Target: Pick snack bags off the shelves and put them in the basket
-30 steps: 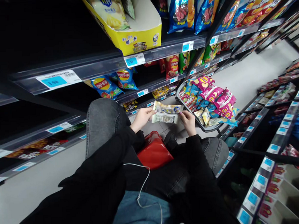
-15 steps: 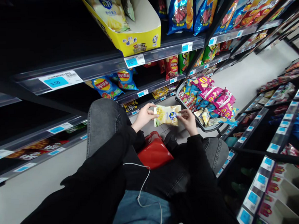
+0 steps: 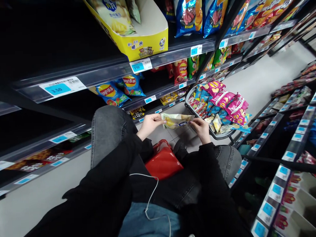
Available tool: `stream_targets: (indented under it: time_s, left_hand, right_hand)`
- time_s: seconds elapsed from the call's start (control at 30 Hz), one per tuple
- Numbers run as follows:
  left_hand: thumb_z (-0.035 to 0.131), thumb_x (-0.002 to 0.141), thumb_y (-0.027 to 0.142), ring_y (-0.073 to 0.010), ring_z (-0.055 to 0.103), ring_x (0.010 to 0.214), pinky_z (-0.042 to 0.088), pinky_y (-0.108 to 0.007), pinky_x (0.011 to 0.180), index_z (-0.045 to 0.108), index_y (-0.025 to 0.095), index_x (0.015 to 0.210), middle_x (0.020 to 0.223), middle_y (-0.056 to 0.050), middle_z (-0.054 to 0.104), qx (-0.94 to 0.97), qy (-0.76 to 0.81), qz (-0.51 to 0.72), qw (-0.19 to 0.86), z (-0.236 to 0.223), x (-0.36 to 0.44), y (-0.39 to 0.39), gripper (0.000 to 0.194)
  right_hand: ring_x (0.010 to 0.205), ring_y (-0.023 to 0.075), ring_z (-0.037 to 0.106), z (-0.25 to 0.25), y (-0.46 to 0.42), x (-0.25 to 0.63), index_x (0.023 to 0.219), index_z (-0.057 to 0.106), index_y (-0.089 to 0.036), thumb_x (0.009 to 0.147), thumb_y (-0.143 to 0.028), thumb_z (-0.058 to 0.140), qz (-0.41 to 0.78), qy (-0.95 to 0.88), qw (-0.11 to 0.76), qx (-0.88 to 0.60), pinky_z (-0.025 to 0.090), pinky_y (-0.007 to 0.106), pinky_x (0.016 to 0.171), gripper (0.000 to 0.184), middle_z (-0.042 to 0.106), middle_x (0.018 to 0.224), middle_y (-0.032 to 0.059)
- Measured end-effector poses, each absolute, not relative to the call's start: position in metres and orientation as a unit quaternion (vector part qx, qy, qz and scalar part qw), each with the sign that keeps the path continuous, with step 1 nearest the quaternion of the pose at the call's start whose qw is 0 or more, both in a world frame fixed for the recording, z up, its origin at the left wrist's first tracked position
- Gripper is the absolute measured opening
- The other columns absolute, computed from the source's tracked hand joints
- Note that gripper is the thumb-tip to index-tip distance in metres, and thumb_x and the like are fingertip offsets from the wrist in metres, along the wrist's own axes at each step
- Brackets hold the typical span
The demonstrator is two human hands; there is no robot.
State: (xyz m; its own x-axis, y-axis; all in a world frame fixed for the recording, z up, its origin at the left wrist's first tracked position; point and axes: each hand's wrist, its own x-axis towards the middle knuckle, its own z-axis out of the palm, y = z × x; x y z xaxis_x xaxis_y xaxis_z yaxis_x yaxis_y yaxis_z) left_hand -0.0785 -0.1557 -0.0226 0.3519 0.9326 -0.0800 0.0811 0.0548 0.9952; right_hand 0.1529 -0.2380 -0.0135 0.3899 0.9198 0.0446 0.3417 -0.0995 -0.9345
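Between my two hands is a small pale-yellow snack bag [image 3: 176, 120], tilted so that its printed front shows only as a narrow strip. My left hand [image 3: 150, 125] pinches one end, and my right hand [image 3: 201, 129] pinches the other. Both hands are above the floor between my knees. Just beyond my right hand stands a basket [image 3: 217, 136] heaped with snack bags. Pink chip bags [image 3: 226, 99] lie on top of blue ones, and small pale bags sit at its near side.
Shelves of chips rise at the left, with a yellow display box [image 3: 145, 46] and blue chip bags [image 3: 111, 94]. A red stool [image 3: 163, 161] is under me. A white cable [image 3: 150, 198] crosses my lap. More shelving [image 3: 282, 155] runs along the right.
The snack bag has tipped from facing me flat to nearly edge-on. Both hands keep their pinch on its ends, the right one slightly lower and further right.
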Motion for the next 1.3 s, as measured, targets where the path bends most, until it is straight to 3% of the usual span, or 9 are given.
stream_targets:
  time_s: [0.13,0.23,0.33,0.5,0.63,0.73,0.9,1.1,1.3]
  left_hand:
    - [0.076,0.058,0.039,-0.0163,0.063,0.058,0.051,-0.026,0.056,0.062,0.012,0.065,0.062,-0.004,0.066,0.567,0.402,0.352,0.627,-0.024,-0.079,-0.159,0.031]
    - [0.069,0.064,0.049,-0.0217,0.067,0.072,0.054,-0.034,0.069,0.064,0.012,0.078,0.076,-0.01,0.07,0.508,0.354,0.35,0.703,-0.024,-0.077,-0.16,0.04]
    - [0.063,0.069,0.054,-0.0224,0.066,0.075,0.054,-0.034,0.07,0.066,0.01,0.078,0.079,-0.013,0.07,0.495,0.383,0.356,0.693,-0.025,-0.075,-0.16,0.046]
    - [0.081,0.048,0.025,-0.014,0.063,0.07,0.052,-0.026,0.066,0.062,0.013,0.082,0.087,-0.006,0.067,0.51,0.422,0.423,0.619,-0.036,-0.067,-0.161,0.041]
    - [0.079,0.047,0.017,-0.0112,0.063,0.074,0.052,-0.023,0.066,0.056,0.018,0.102,0.108,-0.007,0.061,0.419,0.421,0.441,0.673,-0.041,-0.066,-0.159,0.06]
    - [0.078,0.051,0.021,-0.0142,0.064,0.072,0.052,-0.024,0.064,0.061,0.013,0.094,0.092,-0.008,0.067,0.382,0.419,0.354,0.744,-0.04,-0.068,-0.158,0.047]
    - [0.08,0.046,0.02,-0.0131,0.061,0.057,0.05,-0.024,0.055,0.065,0.013,0.085,0.066,-0.002,0.065,0.399,0.439,0.337,0.731,-0.038,-0.068,-0.157,0.043]
    - [0.081,0.044,0.019,-0.0106,0.058,0.055,0.048,-0.021,0.054,0.066,0.011,0.078,0.062,-0.001,0.064,0.438,0.457,0.393,0.667,-0.037,-0.068,-0.155,0.038]
    - [0.075,0.057,0.027,-0.0119,0.062,0.056,0.056,-0.03,0.063,0.062,0.012,0.093,0.072,-0.003,0.066,0.388,0.471,0.308,0.729,-0.037,-0.073,-0.153,0.04]
  right_hand:
    - [0.06,0.0107,0.045,-0.008,-0.242,0.156,0.068,0.064,-0.016,0.065,-0.036,0.067,0.258,-0.476,0.492,-0.682,0.039,0.024,0.058,0.02,0.054,0.064,-0.0009]
    - [0.06,0.0115,0.05,-0.003,-0.245,0.155,0.08,0.065,-0.016,0.069,-0.036,0.062,0.319,-0.446,0.509,-0.664,0.041,0.025,0.059,0.023,0.059,0.068,0.0001]
    - [0.067,0.0134,0.055,0.001,-0.247,0.154,0.084,0.066,-0.015,0.075,-0.036,0.053,0.363,-0.439,0.519,-0.637,0.043,0.026,0.061,0.026,0.065,0.079,0.0036]
    - [0.064,0.0113,0.053,-0.006,-0.242,0.143,0.074,0.058,-0.015,0.068,-0.037,0.065,0.338,-0.41,0.541,-0.652,0.044,0.024,0.062,0.023,0.06,0.069,0.0002]
    - [0.061,0.0091,0.051,-0.012,-0.238,0.135,0.095,0.053,-0.018,0.062,-0.033,0.07,0.364,-0.375,0.564,-0.64,0.043,0.023,0.062,0.039,0.055,0.065,-0.0052]
    - [0.06,0.0099,0.05,-0.015,-0.238,0.135,0.094,0.057,-0.016,0.065,-0.036,0.067,0.421,-0.36,0.546,-0.629,0.042,0.023,0.062,0.037,0.055,0.064,-0.0043]
    - [0.057,0.0084,0.042,-0.021,-0.237,0.137,0.065,0.05,-0.017,0.069,-0.043,0.061,0.44,-0.372,0.515,-0.634,0.035,0.021,0.056,0.029,0.049,0.061,-0.0043]
    - [0.057,0.008,0.031,-0.028,-0.231,0.135,0.056,0.036,-0.019,0.075,-0.046,0.052,0.327,-0.445,0.448,-0.703,0.027,0.02,0.052,0.037,0.031,0.054,-0.0063]
    - [0.065,0.0123,0.045,-0.022,-0.239,0.203,0.069,0.046,-0.019,0.079,-0.037,0.047,0.24,-0.441,0.455,-0.736,0.042,0.026,0.064,0.02,0.049,0.066,-0.0012]
